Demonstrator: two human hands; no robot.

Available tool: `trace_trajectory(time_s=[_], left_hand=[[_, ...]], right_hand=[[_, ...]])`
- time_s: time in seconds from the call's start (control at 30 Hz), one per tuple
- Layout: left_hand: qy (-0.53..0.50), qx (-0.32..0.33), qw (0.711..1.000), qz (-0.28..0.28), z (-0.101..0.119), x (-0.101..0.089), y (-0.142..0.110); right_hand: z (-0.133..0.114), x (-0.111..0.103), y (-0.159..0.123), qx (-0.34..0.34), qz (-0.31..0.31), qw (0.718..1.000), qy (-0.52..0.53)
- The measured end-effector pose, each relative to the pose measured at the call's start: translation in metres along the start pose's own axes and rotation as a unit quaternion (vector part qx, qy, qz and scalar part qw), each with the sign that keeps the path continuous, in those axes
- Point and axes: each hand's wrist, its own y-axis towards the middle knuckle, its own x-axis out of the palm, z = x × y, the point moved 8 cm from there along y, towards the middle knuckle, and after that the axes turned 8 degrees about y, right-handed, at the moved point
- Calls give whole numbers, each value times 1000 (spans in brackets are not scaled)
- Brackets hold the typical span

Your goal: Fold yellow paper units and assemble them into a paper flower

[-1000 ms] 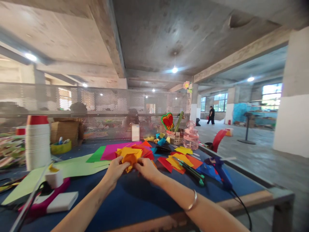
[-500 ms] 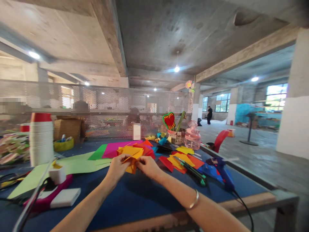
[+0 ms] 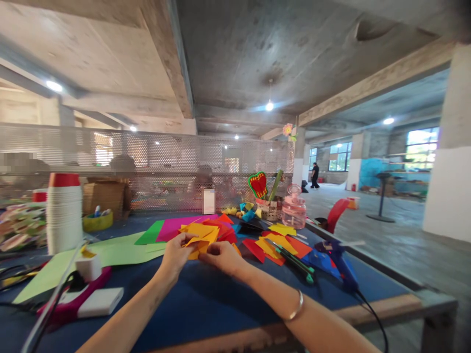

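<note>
My left hand [image 3: 177,255] pinches a small yellow-orange piece of paper [image 3: 194,252] by its left side. From the right, my right hand [image 3: 221,256] has thumb and fingertips pressed together on the same piece's lower edge. The piece looks bent, and fingers cover part of it. Just behind it lies a loose pile of yellow-orange paper pieces [image 3: 206,231] on top of red paper [image 3: 227,230]. A magenta sheet [image 3: 171,226] and a green sheet [image 3: 151,232] stretch out to the left of the pile.
Green-handled scissors [image 3: 294,262] rest on paper scraps at right, beside a blue glue gun [image 3: 342,267] with a cord. At left stand stacked paper cups [image 3: 64,215] and a power strip [image 3: 75,299]. A pink jar [image 3: 293,213] and a basket [image 3: 268,210] stand behind.
The held paper has turned and tipped between my fingers. My right hand has shifted slightly left, toward my left hand. The distant person has moved a little left.
</note>
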Motion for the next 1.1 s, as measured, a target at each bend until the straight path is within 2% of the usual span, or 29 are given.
trace_trajectory(time_s=[0.53, 0.8, 0.93, 1.1], left_hand=[[-15, -2, 1000, -2, -3, 3, 2], [-13, 10, 1000, -18, -3, 4, 0], [-12, 25, 1000, -10, -1, 1, 1], [-5, 46, 999, -10, 0, 1, 4]], right_hand=[[-2, -2, -4, 16, -6, 1000, -17], [-3, -3, -3, -2, -3, 1000, -21], [-6, -5, -4, -31, 19, 999, -19], [-22, -16, -7, -113, 101, 989, -4]])
